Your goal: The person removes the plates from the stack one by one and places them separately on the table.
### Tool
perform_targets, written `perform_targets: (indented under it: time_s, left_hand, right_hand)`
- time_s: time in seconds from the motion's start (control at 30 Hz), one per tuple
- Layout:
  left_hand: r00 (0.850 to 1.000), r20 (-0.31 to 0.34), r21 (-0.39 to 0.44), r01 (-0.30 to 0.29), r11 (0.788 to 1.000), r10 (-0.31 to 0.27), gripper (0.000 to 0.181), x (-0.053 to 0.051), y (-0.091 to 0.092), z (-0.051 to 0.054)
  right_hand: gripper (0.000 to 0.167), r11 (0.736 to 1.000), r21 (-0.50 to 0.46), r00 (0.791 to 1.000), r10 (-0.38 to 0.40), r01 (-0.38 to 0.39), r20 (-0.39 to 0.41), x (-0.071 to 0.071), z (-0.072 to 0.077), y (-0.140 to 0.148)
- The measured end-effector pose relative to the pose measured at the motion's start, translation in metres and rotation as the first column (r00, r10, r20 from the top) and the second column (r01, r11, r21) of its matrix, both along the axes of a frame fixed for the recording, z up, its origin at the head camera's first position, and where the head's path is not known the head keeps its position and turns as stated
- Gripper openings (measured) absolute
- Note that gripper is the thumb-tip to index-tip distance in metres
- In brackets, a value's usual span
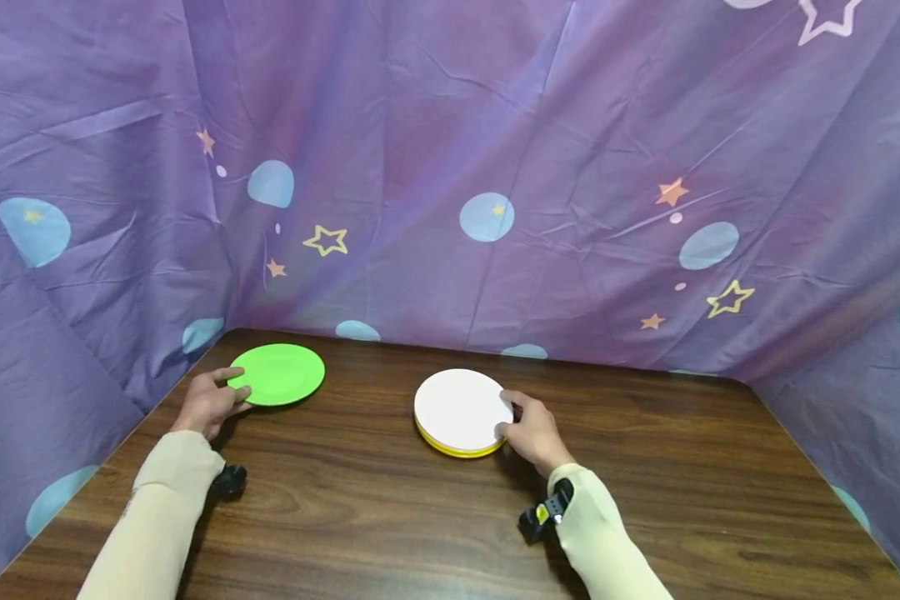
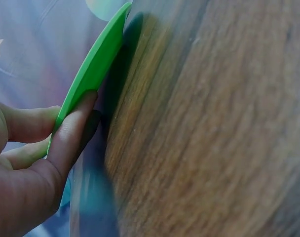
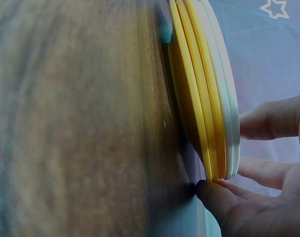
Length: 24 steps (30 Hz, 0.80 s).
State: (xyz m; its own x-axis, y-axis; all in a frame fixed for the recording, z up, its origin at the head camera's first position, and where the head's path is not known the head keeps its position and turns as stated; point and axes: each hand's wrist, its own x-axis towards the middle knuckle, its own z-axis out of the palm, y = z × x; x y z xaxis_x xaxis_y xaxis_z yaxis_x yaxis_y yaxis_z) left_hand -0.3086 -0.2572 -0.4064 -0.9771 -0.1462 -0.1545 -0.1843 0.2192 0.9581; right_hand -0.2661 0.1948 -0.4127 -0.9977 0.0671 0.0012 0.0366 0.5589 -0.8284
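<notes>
left of frame: left hand point(image 1: 208, 403) pinches green plate point(image 1: 283, 372); centre: right hand point(image 1: 535, 433), parted wider, grips plate stack point(image 1: 461, 410). likely grasp step; next move calls for level hold.

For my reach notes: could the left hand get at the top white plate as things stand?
Probably not while occupied: the left hand pinches the green plate. Otherwise the way looks free, with only tabletop between the green plate and the top white plate's left side.
</notes>
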Motion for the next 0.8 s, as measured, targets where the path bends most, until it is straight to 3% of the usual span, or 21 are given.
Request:
perform_targets:
  time_s: [0.17, 0.4, 0.8]
  left_hand:
    - [1.000, -0.020, -0.016, 0.006, 1.000, -0.006, 0.064, 0.001, -0.003, 0.001]
    - [1.000, -0.028, -0.066, -0.013, 0.998, 0.011, 0.066, 0.001, -0.010, 0.003]
    - [0.999, -0.047, -0.135, -0.031, 0.990, 0.025, 0.065, 0.002, -0.016, 0.008]
  right_hand:
    - [0.068, 1.000, 0.014, 1.000, 0.001, -0.001, 0.006, 0.000, -0.001, 0.001]
    - [0.068, 0.996, 0.086, 0.999, -0.003, 0.007, -0.053, 0.001, 0.002, 0.001]
    - [0.068, 0.997, 0.075, 0.999, -0.012, 0.015, -0.052, -0.002, -0.001, 0.000]
